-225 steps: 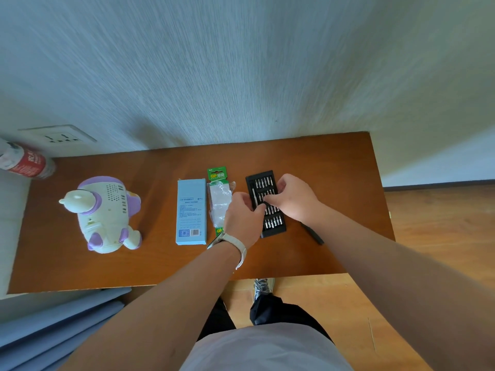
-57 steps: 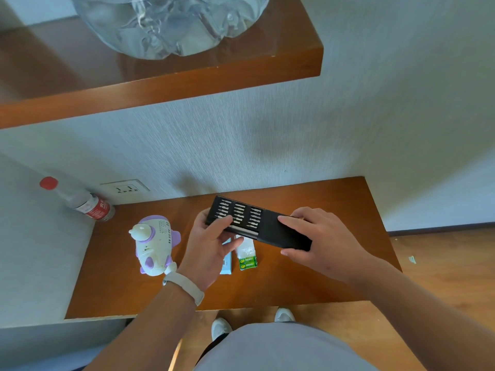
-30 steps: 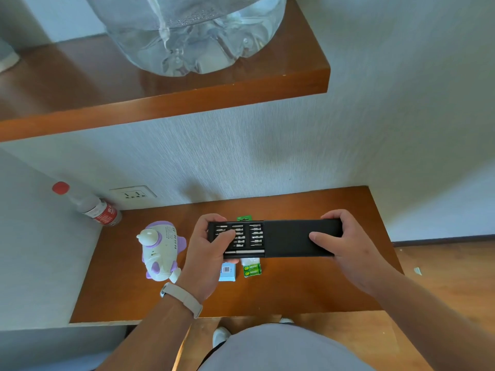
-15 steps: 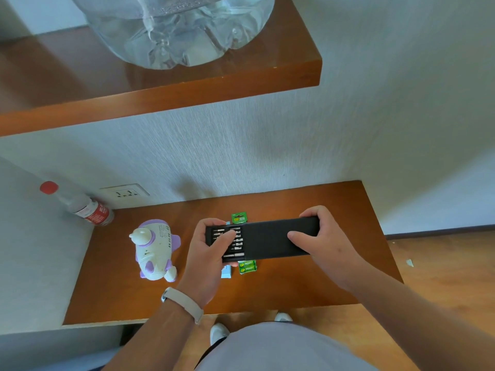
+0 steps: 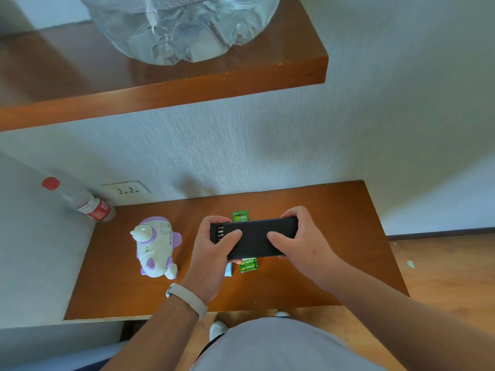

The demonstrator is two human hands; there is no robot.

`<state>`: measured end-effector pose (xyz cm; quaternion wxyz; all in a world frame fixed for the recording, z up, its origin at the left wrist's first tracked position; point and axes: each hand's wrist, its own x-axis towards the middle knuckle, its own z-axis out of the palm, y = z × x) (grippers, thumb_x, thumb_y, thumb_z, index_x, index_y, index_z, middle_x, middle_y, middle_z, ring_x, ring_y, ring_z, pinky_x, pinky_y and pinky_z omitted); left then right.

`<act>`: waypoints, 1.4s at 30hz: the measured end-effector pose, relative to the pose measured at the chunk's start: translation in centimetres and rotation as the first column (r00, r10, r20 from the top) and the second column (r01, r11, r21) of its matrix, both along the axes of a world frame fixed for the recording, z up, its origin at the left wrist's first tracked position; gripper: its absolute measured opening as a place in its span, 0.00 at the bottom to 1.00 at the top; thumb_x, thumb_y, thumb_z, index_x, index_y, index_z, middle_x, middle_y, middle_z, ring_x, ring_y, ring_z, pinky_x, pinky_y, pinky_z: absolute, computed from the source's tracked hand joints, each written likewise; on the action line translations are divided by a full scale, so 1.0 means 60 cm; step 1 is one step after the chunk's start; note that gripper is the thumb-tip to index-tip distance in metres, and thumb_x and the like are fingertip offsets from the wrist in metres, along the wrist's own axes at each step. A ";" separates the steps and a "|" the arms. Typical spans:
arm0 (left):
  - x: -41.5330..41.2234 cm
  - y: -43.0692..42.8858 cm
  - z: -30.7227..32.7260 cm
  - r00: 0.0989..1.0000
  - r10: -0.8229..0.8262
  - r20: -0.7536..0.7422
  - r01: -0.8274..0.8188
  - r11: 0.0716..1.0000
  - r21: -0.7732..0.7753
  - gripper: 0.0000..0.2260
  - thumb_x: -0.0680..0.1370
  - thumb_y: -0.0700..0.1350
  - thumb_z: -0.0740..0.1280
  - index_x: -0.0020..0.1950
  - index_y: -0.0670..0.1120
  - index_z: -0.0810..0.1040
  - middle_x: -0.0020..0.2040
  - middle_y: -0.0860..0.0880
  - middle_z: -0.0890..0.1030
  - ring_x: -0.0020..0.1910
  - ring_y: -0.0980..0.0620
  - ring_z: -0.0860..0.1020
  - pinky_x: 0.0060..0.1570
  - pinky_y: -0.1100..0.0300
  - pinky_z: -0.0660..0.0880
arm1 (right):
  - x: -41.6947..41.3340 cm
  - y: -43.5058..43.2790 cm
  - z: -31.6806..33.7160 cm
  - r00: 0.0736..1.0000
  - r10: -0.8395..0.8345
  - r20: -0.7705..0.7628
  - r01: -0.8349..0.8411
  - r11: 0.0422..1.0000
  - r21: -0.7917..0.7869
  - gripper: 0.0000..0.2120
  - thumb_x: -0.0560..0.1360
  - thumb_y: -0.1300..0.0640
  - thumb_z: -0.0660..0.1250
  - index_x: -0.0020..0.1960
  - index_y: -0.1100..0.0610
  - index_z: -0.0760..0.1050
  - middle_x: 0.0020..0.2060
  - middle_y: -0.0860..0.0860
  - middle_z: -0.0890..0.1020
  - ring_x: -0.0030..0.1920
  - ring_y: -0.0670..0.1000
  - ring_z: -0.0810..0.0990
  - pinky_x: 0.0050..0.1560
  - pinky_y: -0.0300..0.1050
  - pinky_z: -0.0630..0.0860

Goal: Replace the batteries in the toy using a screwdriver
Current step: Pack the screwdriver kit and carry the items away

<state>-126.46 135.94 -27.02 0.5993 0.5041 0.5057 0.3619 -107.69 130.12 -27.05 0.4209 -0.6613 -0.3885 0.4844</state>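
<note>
left hand (image 5: 211,253) grips bit case (image 5: 254,238) | right hand (image 5: 300,245) grips it

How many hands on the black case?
2. The left hand grips the left end of the black case, thumb on top; the right hand grips its right end. No others visible.

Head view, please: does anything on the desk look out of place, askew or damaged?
Nothing looks spilled or damaged. Only the black bit case, gripped by the left hand and right hand, is not fully closed: bits show at its left end.
</note>
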 end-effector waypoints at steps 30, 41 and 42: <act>-0.089 0.056 -0.010 0.979 -0.031 0.203 0.078 0.970 -0.229 0.15 0.82 0.40 0.66 0.68 0.48 0.74 0.61 0.47 0.83 0.61 0.45 0.82 0.57 0.49 0.81 | -0.140 0.042 -0.024 0.947 -0.051 -0.318 0.003 0.989 -0.148 0.06 0.79 0.51 0.68 0.55 0.49 0.75 0.43 0.42 0.84 0.49 0.41 0.84 0.43 0.41 0.83; -0.186 0.089 -0.037 0.986 -0.089 0.141 0.129 0.946 -0.299 0.13 0.80 0.44 0.69 0.64 0.55 0.76 0.56 0.53 0.85 0.57 0.50 0.84 0.54 0.46 0.82 | -0.269 0.066 -0.033 0.939 -0.134 -0.318 0.057 0.969 -0.240 0.08 0.79 0.52 0.68 0.56 0.52 0.74 0.51 0.50 0.83 0.52 0.50 0.84 0.50 0.48 0.84; -0.195 0.093 -0.039 0.985 -0.098 0.143 0.138 0.942 -0.305 0.13 0.80 0.44 0.69 0.64 0.54 0.76 0.57 0.52 0.85 0.57 0.49 0.83 0.55 0.45 0.82 | -0.275 0.068 -0.037 0.932 -0.145 -0.333 0.067 0.970 -0.235 0.07 0.79 0.52 0.68 0.55 0.53 0.75 0.50 0.50 0.84 0.52 0.50 0.85 0.50 0.49 0.84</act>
